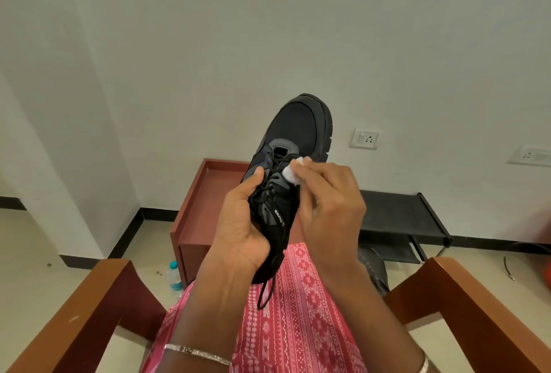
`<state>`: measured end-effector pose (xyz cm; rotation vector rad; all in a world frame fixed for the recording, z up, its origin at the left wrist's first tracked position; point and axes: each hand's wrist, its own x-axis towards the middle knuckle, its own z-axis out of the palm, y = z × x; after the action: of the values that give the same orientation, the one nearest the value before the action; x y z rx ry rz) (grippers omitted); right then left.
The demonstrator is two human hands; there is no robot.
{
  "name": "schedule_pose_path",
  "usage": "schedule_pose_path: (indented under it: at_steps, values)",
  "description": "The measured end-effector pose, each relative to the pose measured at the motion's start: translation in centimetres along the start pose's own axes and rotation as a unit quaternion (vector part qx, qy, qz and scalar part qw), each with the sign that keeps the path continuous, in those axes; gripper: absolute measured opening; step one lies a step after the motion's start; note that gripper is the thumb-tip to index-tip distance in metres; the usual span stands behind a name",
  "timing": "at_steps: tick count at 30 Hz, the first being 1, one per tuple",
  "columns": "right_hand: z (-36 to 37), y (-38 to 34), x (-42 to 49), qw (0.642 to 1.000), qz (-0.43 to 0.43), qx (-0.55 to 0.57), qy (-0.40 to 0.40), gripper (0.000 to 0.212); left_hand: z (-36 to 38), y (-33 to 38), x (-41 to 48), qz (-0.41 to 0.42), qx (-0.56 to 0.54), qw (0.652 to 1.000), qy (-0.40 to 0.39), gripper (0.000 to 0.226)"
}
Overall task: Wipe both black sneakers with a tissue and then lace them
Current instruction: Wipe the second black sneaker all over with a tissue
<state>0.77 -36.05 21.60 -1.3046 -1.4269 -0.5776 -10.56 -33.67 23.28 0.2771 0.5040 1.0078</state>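
A black sneaker (298, 131) is held up in front of me, toe pointing away and up. My left hand (241, 223) grips it around the heel and left side, thumb near the eyelets. My right hand (331, 205) pinches a small white tissue (293, 171) against the laces and tongue on the shoe's right side. A loose black lace end (265, 295) hangs down over my pink patterned lap. A second dark shoe (374, 268) lies on the floor to the right, partly hidden behind my right arm.
I sit in a chair with brown wooden armrests (89, 313). A reddish-brown low table (199, 211) stands ahead, a black rack (399, 217) to its right, a plastic water bottle (174, 278) on the floor at left. White wall with sockets behind.
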Motion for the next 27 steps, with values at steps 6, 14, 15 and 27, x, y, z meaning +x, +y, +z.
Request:
schedule_pose_path:
  at_steps: [6, 14, 15, 27]
  values:
    - [-0.1, -1.7, -2.9, 0.995, -0.079, 0.013, -0.061, 0.021, -0.5, 0.6, 0.1, -0.011, 0.01, 1.0, 0.019, 0.035]
    - [0.0, -0.2, -0.8, 0.999, -0.038, -0.002, -0.011, 0.022, -0.3, 0.1, 0.3, -0.022, -0.006, 1.0, 0.004, 0.037]
    - [0.0, -0.8, -1.8, 0.999, -0.044, 0.009, -0.025, 0.02, -0.3, 0.2, 0.2, -0.025, -0.004, 1.0, 0.004, 0.036]
    - [0.5, 0.5, -1.1, 1.0, -0.03, -0.006, -0.005, 0.018, -0.5, -0.1, 0.7, -0.023, -0.007, 1.0, 0.017, 0.039]
